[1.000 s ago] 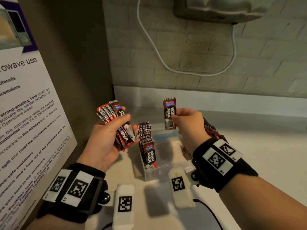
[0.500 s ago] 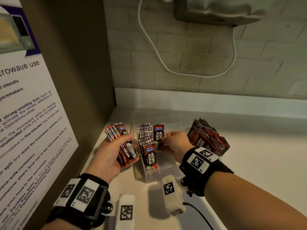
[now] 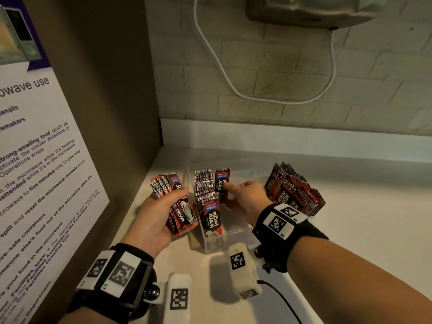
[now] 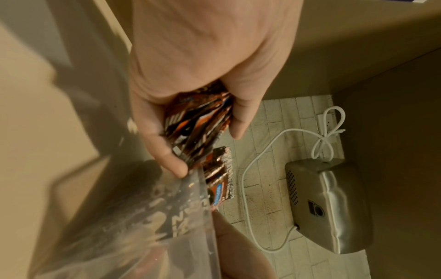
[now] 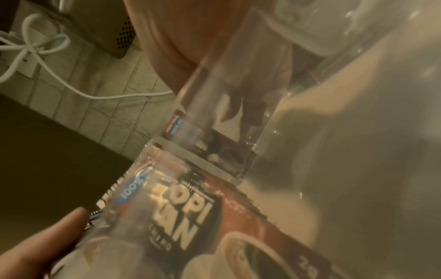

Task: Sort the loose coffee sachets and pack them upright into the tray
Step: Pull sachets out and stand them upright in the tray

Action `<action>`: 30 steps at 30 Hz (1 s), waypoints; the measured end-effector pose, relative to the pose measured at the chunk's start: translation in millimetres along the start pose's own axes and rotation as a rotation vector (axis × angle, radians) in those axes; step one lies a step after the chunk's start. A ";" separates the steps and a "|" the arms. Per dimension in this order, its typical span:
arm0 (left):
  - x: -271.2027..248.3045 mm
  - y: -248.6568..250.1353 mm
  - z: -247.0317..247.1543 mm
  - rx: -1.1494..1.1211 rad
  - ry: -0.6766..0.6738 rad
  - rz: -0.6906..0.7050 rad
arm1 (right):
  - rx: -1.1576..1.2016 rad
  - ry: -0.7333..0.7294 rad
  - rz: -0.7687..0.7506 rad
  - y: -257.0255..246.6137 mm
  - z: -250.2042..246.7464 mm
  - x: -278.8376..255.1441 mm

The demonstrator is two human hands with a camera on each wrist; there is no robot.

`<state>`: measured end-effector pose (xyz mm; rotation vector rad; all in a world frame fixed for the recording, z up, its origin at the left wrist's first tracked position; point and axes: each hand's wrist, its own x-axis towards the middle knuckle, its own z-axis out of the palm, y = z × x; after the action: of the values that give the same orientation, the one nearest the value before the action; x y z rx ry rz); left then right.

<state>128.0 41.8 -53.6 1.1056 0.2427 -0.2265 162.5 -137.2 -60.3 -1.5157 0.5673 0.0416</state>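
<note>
A clear plastic tray (image 3: 236,232) stands on the pale counter, with a row of red and black coffee sachets (image 3: 205,195) upright along its left side. My right hand (image 3: 228,193) reaches into the tray and pinches a single sachet (image 3: 221,183), which stands upright behind the row. Just left of the tray, my left hand (image 3: 184,203) grips a fanned bundle of sachets (image 3: 168,185); the left wrist view shows that bundle (image 4: 200,122) between thumb and fingers. Loose sachets (image 3: 294,190) lie heaped to the right of the tray.
A brown side panel with a microwave notice (image 3: 35,160) closes off the left. On the brick back wall hangs a metal appliance (image 3: 315,10) with a white cable (image 3: 224,73) looping down. The counter (image 3: 364,230) stretches to the right.
My right hand has come down from above the tray and set the single sachet inside it. My left hand has sunk with its bundle to beside the tray.
</note>
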 end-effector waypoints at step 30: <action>-16.9 29.5 11.1 -0.086 -0.039 0.180 | 0.084 -0.022 -0.358 -43.9 -15.2 -48.8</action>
<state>121.7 45.5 -18.6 1.0300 0.1158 -0.0759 131.3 -139.6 -0.7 -1.5129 0.2706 -0.2384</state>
